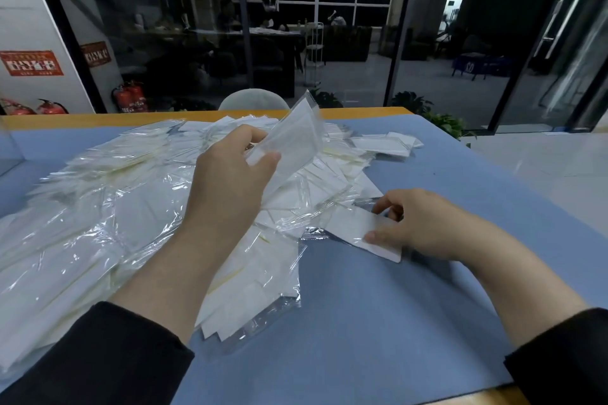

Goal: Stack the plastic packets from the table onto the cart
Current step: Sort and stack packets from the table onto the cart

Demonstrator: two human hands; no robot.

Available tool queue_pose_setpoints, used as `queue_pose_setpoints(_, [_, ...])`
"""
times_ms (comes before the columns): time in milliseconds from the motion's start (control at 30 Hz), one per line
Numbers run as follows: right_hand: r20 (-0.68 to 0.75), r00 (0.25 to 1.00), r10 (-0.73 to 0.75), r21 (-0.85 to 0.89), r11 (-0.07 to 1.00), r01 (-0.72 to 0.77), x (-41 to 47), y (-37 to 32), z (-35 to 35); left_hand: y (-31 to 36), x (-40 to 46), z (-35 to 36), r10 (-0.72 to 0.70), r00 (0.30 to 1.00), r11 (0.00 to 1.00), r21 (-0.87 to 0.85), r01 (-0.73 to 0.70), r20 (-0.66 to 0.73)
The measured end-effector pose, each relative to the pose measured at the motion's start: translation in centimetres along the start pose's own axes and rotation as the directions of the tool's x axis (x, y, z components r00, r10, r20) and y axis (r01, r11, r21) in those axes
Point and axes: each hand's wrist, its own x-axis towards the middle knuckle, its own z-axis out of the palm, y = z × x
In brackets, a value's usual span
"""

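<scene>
A wide heap of clear plastic packets point(108, 207) with white inserts covers the left and middle of the blue table point(394, 322). My left hand point(230, 174) holds one packet point(296, 135) lifted above the heap, pinched between thumb and fingers and tilted up. My right hand point(414, 223) grips another packet point(358, 227) that lies flat on the table at the heap's right edge. No cart is in view.
A few loose packets point(385, 143) lie at the far right of the heap. The table has a wooden edge point(362, 111), with a grey chair back point(253, 100) beyond it. Glass walls, plants point(441, 118) and fire extinguishers point(130, 97) stand behind.
</scene>
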Motion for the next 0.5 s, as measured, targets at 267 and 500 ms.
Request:
queue_pose_setpoints(267, [-0.094,0.995,-0.027,0.000,1.000,0.027,-1.5,0.5,-1.4,0.0,0.2,-0.2,-0.063,0.998,0.996,-0.071,0.063,0.004])
queue_pose_setpoints(500, [-0.204,0.931,-0.301,0.336,0.872,0.356,-3.3,-1.5,-4.8,0.1,0.7,-0.5,-0.074,0.995,0.988,-0.128,0.082,0.065])
